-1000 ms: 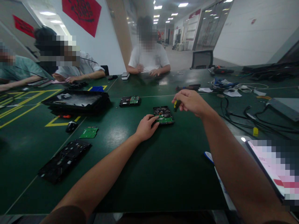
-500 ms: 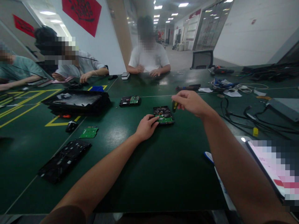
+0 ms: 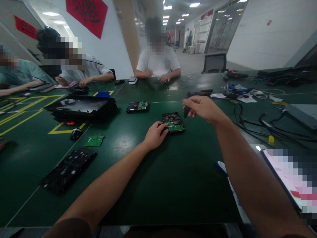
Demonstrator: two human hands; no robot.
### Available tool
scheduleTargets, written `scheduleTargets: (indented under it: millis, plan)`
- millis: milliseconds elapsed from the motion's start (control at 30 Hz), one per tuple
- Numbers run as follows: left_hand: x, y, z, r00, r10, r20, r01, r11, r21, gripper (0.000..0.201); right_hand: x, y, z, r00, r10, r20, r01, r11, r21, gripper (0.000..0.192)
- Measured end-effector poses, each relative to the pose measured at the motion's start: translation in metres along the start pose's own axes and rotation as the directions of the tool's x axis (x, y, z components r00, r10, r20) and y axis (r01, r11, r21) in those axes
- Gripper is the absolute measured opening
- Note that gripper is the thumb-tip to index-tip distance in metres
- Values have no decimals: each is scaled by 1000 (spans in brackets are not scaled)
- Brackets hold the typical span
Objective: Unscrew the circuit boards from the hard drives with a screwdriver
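Observation:
A hard drive (image 3: 172, 119) with a green circuit board (image 3: 175, 127) along its near side lies on the dark green table. My left hand (image 3: 156, 135) grips the drive's near left edge, its thumb and fingers bent against the board. Just right of the drive, my right hand (image 3: 201, 107) is closed around the handle of a small black and yellow screwdriver (image 3: 185, 111). The tool points down beside the drive's right edge; its tip is too small to make out.
Another hard drive (image 3: 137, 107) lies farther back. To the left are black trays (image 3: 81, 110), a loose green board (image 3: 94, 140), a mouse (image 3: 76, 134) and black drive casings (image 3: 68, 170). Black cables (image 3: 257, 127) and a phone-like screen (image 3: 279, 175) are at right. Several people sit around the table.
The screwdriver has turned slightly in my right hand, whose fingers have shifted a little. My left hand and the hard drive stay in place. At the far left edge, another person's blurred hand has appeared.

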State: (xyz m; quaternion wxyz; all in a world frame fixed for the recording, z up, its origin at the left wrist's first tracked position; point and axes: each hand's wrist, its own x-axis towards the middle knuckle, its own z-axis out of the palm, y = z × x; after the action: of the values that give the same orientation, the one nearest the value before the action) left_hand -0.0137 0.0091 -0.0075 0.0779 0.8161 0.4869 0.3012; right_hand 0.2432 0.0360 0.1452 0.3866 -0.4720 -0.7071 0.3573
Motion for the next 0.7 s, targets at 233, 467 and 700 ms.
scheduleTargets:
  millis: [233,467,700]
  plan:
    - [1,3,-3,1000,-20,-1,20,999,-30,37,0,0,2,998,13,-61,-16,999,-49,27]
    - [1,5,-4,1000,-22,0,22,999,-35,38,-3,-3,4,994,23,104,-37,991,132,39]
    - [0,6,-5,1000,-24,0,24,999,-36,40,1,3,0,1000,-27,9,27,998,-55,35]
